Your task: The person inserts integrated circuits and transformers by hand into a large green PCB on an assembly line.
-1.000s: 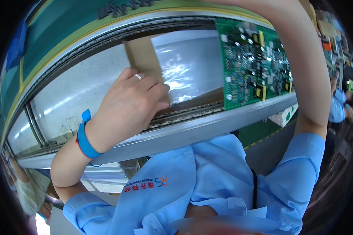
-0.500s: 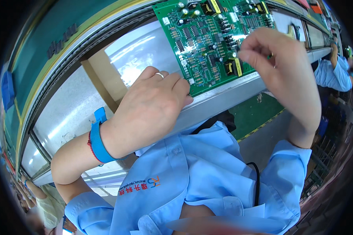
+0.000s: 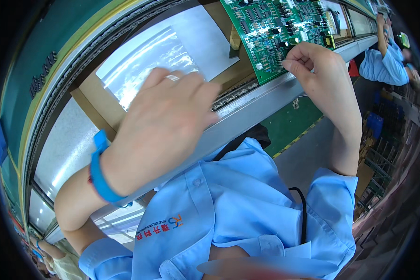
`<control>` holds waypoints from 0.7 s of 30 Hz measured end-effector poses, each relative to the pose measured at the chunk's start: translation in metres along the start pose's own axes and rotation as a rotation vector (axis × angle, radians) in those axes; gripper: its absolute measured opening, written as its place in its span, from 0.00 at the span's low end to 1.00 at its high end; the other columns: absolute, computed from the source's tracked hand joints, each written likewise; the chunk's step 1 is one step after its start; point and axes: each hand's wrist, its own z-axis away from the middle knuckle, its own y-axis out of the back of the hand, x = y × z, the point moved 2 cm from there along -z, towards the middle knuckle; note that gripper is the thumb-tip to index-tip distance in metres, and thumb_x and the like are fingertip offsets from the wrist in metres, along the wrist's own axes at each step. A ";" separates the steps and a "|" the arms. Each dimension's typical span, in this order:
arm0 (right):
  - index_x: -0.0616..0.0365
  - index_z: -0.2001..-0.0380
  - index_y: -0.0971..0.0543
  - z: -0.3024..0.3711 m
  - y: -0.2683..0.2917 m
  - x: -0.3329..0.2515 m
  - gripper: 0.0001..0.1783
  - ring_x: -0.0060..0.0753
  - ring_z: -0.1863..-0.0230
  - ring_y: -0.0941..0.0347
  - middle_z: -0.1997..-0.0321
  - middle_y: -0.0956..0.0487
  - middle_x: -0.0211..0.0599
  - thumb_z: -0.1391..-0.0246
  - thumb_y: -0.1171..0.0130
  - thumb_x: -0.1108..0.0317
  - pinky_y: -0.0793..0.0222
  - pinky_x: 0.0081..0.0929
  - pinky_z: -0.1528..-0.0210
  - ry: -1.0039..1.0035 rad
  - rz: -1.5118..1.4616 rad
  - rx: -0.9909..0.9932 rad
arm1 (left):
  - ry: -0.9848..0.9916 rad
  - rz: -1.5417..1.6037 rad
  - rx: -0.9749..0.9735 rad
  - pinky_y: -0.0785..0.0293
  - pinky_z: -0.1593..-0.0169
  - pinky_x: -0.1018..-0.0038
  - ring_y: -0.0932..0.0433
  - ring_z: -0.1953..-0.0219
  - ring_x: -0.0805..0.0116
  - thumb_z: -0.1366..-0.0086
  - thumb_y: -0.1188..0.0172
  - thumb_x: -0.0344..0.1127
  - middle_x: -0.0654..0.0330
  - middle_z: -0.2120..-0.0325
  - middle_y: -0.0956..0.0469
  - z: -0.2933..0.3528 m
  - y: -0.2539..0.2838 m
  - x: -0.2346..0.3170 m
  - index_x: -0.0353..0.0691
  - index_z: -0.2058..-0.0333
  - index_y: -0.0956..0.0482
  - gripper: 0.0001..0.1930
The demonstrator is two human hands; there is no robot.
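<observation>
A green circuit board (image 3: pixel 277 60), full of chips, capacitors and other parts, lies across the metal rails at the upper right. My right hand (image 3: pixel 319 70) is over its near edge, thumb and fingers pinched together; whatever sits between the fingertips is too small or hidden to make out. To the left of the board, my left hand (image 3: pixel 165 116) is smeared by motion, its fingers bent and their tips unclear. Behind that hand lie a clear plastic bag (image 3: pixel 158 53) and a white sheet (image 3: pixel 203 39) in a shallow cardboard tray (image 3: pixel 91 107).
A metal rail (image 3: pixel 247 105) runs along the near side of the line. Several black chips (image 3: pixel 43 74) stand on the green surface at the left. Another person in blue (image 3: pixel 380 63) works at the far right. A blue wrist strap (image 3: pixel 101 170) circles my left wrist.
The board has shifted right and away in view, uncovering more of the white sheet and tray. My left hand has come off its corner; my right hand now lies nearer its close edge.
</observation>
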 end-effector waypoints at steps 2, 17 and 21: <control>0.64 0.71 0.18 -0.002 -0.001 0.000 0.05 0.48 0.71 0.21 0.74 0.19 0.45 0.49 0.38 0.72 0.28 0.38 0.67 0.004 0.037 0.005 | 0.045 0.029 -0.014 0.34 0.50 0.61 0.25 0.60 0.51 0.46 0.33 0.30 0.53 0.64 0.24 0.021 0.014 -0.007 0.36 0.54 0.23 0.19; 0.62 0.71 0.18 -0.005 0.000 -0.018 0.06 0.49 0.71 0.21 0.74 0.19 0.45 0.47 0.38 0.70 0.27 0.38 0.67 -0.090 0.242 -0.006 | 0.518 0.048 -0.144 0.32 0.51 0.64 0.31 0.58 0.57 0.40 0.37 0.32 0.54 0.59 0.24 0.123 0.045 -0.043 0.36 0.50 0.22 0.18; 0.61 0.72 0.18 -0.009 0.001 -0.023 0.06 0.50 0.72 0.21 0.74 0.19 0.46 0.48 0.37 0.69 0.27 0.38 0.68 -0.107 0.248 -0.052 | 0.533 0.008 -0.154 0.33 0.49 0.62 0.29 0.56 0.52 0.39 0.37 0.37 0.53 0.57 0.23 0.124 0.046 -0.044 0.35 0.51 0.22 0.19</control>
